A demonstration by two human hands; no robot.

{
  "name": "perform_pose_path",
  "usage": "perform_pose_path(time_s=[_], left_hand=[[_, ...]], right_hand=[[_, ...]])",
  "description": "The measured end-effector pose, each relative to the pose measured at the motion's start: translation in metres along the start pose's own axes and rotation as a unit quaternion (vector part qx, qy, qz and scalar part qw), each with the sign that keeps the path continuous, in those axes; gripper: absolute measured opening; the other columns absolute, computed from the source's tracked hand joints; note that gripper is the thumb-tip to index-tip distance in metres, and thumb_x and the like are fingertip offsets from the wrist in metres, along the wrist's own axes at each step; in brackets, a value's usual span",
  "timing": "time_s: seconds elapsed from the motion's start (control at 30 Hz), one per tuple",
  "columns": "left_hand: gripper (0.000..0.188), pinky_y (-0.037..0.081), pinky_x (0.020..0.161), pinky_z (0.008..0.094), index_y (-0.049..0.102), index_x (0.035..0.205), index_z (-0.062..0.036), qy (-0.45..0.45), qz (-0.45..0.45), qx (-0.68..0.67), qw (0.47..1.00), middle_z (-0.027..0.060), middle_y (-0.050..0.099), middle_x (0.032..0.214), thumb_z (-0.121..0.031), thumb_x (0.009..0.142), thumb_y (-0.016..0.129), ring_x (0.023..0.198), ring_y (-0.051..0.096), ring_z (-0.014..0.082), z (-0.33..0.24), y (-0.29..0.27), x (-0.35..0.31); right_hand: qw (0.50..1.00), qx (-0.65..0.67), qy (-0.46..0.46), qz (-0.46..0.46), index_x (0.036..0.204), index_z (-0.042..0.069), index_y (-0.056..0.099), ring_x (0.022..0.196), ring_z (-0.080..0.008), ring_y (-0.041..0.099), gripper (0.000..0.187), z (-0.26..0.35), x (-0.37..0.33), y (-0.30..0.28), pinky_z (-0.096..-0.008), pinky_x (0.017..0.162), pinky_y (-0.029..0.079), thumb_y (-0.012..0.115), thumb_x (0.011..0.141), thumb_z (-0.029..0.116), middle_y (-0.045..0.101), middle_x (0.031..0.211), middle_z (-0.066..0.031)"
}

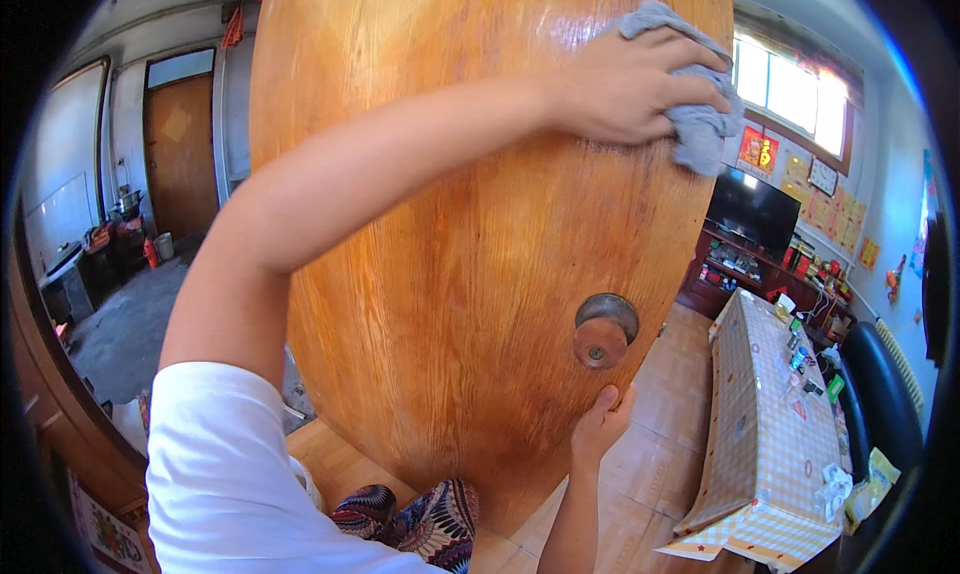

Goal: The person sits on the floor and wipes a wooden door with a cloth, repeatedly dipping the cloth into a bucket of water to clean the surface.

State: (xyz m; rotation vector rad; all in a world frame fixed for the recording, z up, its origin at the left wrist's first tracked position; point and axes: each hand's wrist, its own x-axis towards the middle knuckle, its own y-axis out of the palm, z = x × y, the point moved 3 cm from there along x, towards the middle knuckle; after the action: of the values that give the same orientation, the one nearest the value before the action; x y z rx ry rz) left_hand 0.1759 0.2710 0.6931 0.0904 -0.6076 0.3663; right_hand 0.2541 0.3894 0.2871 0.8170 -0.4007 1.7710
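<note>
A tall varnished wooden door (440,244) with a glossy grain fills the middle of the head view. Stretched across its upper part, my left hand (640,89) presses a crumpled grey-blue cloth (705,124) against the door near its right edge, fingers curled over the fabric. Lower down, my right hand (601,424) grips that same edge, thumb on the near face and the other fingers hidden behind. Just above the right hand sits a round, worn door knob (600,342).
To the right, a long table (725,424) wears a checked cloth and carries small items, beside dark chairs (880,394). Behind it are a television (752,211) and a cabinet (725,282). Through the doorway on the left, another wooden door (180,159) and a bucket (164,245) show.
</note>
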Motion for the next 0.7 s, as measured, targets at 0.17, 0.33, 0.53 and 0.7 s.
perform_pose_path(time_s=[0.17,0.33,0.53,0.7], left_hand=[[0.041,0.038,0.111,0.0485,0.062,0.129,-0.0115,-0.070,0.001,0.014,0.997,0.0179,0.055,0.139,-0.027,0.091,0.060,0.131,0.050,0.0363,0.081,-0.001,0.024],[0.047,0.036,0.111,0.0522,0.060,0.130,-0.0067,-0.272,-0.028,0.037,0.961,0.0217,0.053,0.139,-0.034,0.091,0.058,0.131,0.047,0.0409,0.052,-0.006,0.037],[0.044,0.049,0.103,0.0500,0.066,0.124,-0.0312,-0.061,0.034,-0.095,0.993,0.0077,0.054,0.142,-0.030,0.081,0.070,0.133,0.049,0.0308,-0.063,0.012,-0.015],[0.043,0.041,0.104,0.0539,0.068,0.123,-0.0305,0.017,0.025,-0.042,0.999,0.0063,0.054,0.142,-0.029,0.080,0.071,0.130,0.051,0.0298,-0.035,0.004,-0.013]], right_hand=[[0.999,0.038,-0.009,-0.033,0.107,-0.002,0.055,0.073,-0.0196,0.049,0.053,0.021,-0.007,0.007,-0.0358,0.066,0.043,0.049,0.105,0.051,0.055,0.079,-0.0090],[0.999,0.031,0.031,-0.003,0.103,-0.001,0.054,0.071,-0.0171,0.046,0.050,0.022,-0.015,0.012,-0.0342,0.065,0.042,0.051,0.105,0.049,0.050,0.076,-0.0062],[0.999,0.021,0.039,0.008,0.120,0.000,0.057,0.084,-0.0226,0.062,0.056,-0.002,0.000,-0.002,-0.0360,0.076,0.049,0.053,0.102,0.053,0.066,0.094,-0.0124],[1.000,0.029,0.009,-0.003,0.118,0.001,0.058,0.083,-0.0216,0.061,0.057,0.000,-0.006,0.006,-0.0354,0.076,0.049,0.054,0.101,0.055,0.065,0.092,-0.0117]])
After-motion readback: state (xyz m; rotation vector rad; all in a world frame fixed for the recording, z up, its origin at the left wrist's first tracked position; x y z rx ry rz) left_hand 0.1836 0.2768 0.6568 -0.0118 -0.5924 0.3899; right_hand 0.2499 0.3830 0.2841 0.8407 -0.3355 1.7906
